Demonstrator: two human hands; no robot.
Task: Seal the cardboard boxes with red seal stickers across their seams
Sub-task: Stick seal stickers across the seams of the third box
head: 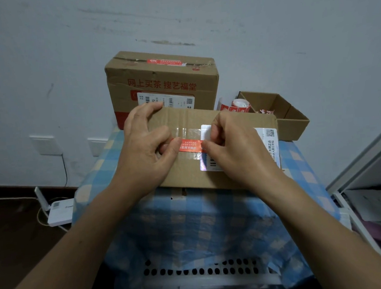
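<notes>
Two cardboard boxes stood on the blue checked cloth (213, 221) that covered the small stand against the wall. The rear box (161, 83), taller and printed with red characters, already carried a red sticker (164, 61) along its top seam, so by my reading it was finished. The near box (207, 143), flatter and lying directly under both hands, was the one being sealed. To the right, just beside it, sat an open carton (282, 115) and a roll of red stickers (238, 106).

On the near box the clear-taped seam ran left to right, and the red seal sticker (190, 146) lay with its long axis the same way, partly over a white shipping label (268, 148). The left hand (146, 145) curled over the sticker's left end, its thumb (173, 144) pressing that end down while its fingertips hooked the far edge of the box. The right hand (232, 143) pinched the sticker's right end between thumb and forefinger. Whether that end was already stuck down could not be told.

Each hand held one end, so neither was nearer. The sticker lay between them, and smoothing it would likely mean sliding outward along its length.
</notes>
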